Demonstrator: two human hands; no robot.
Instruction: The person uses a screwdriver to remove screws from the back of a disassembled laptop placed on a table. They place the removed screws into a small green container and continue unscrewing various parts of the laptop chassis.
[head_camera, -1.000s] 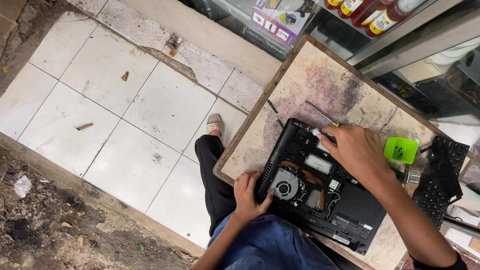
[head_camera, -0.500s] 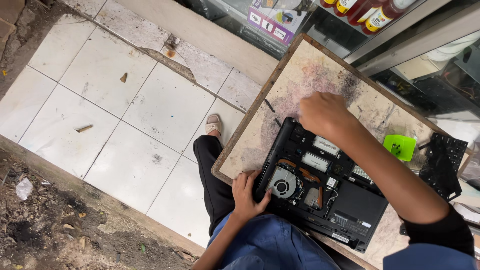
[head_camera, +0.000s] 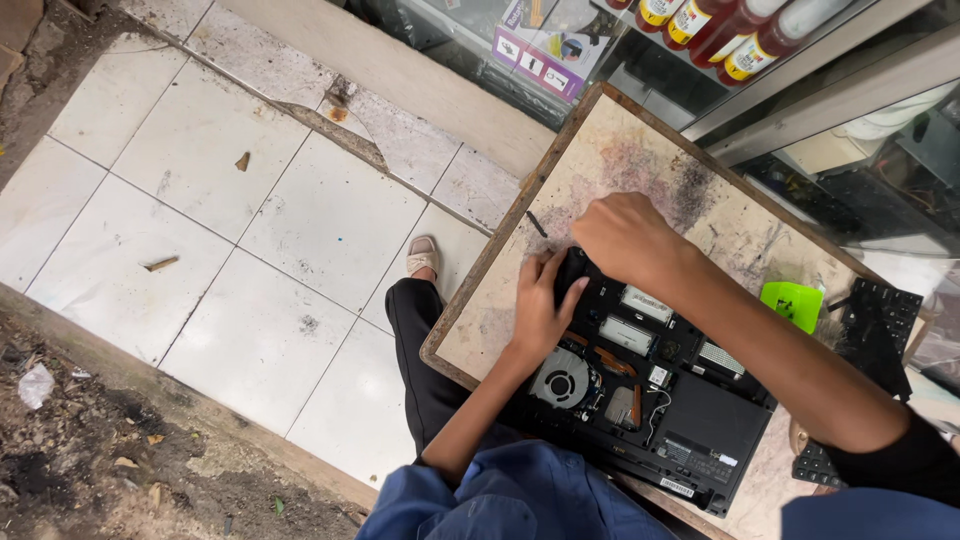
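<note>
A black laptop base (head_camera: 690, 410) lies opened on a worn wooden table (head_camera: 620, 150), with its round fan (head_camera: 560, 380) and circuit boards exposed. My left hand (head_camera: 545, 310) grips the laptop's near-left corner, fingers spread over the edge. Just beyond it, my right hand (head_camera: 625, 235) is closed in a fist, knuckles up, over the far-left corner. Whatever sits inside that fist is hidden.
A short black stick (head_camera: 537, 223) lies on the table by the laptop corner. A bright green piece (head_camera: 792, 303) and a loose black keyboard (head_camera: 880, 320) sit to the right. Bottles (head_camera: 720, 30) stand on a shelf behind. Below are white floor tiles (head_camera: 250, 250) and my sandalled foot (head_camera: 424, 257).
My right hand moved left from the laptop's right side to its far-left corner. My left hand slid up from the fan area to grip that same corner.
</note>
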